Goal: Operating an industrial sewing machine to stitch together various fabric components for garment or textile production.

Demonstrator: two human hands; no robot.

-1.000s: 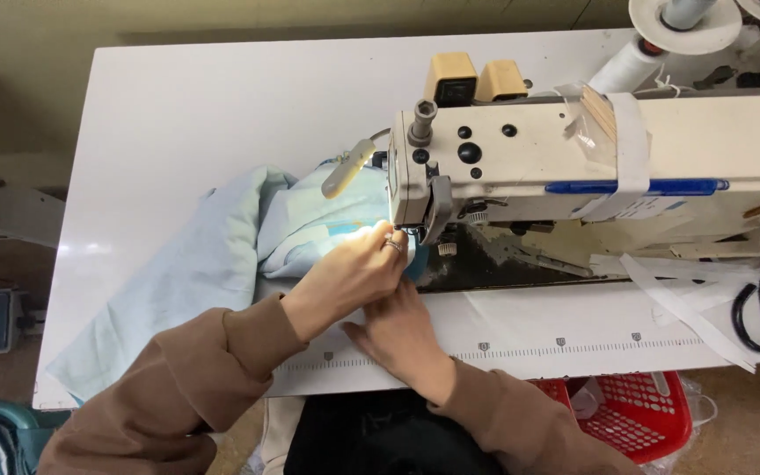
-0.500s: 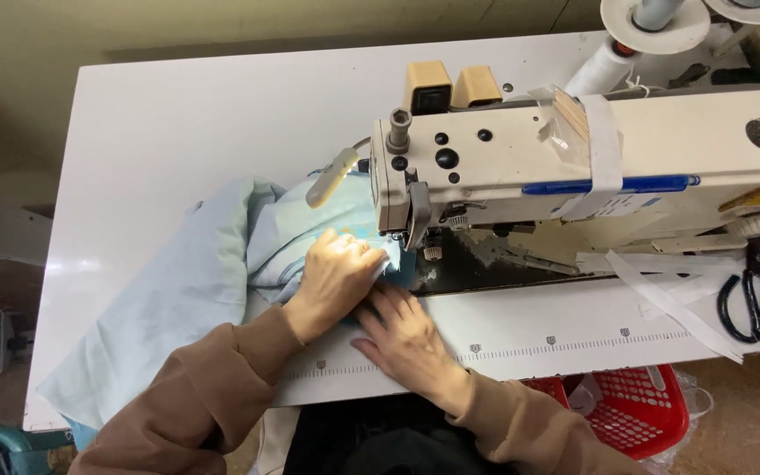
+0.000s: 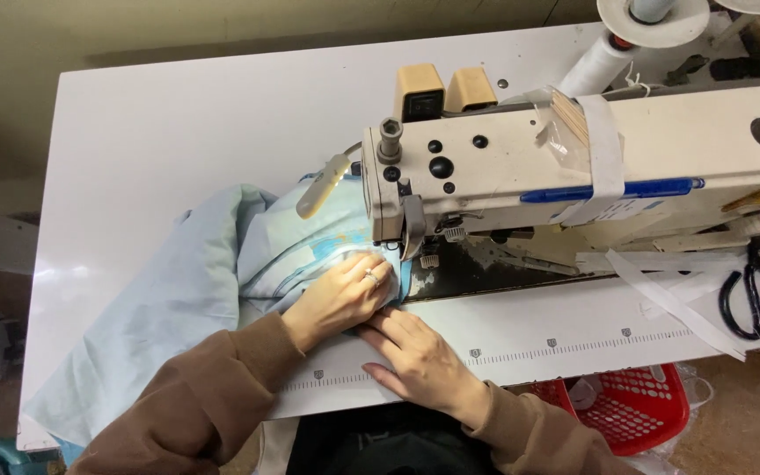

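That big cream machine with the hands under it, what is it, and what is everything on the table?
It is a sewing machine, seen from a camera worn on the person's head, looking down. It stands on a white table. The left hand presses flat on light blue cloth right by the needle end. The right hand lies flat beside it at the table's front edge, fingertips at the cloth. Neither hand has a grip around anything; both just press. At the far right lie black scissors and white strips of tape. A white thread cone stands behind the machine, and a red basket sits below the table.
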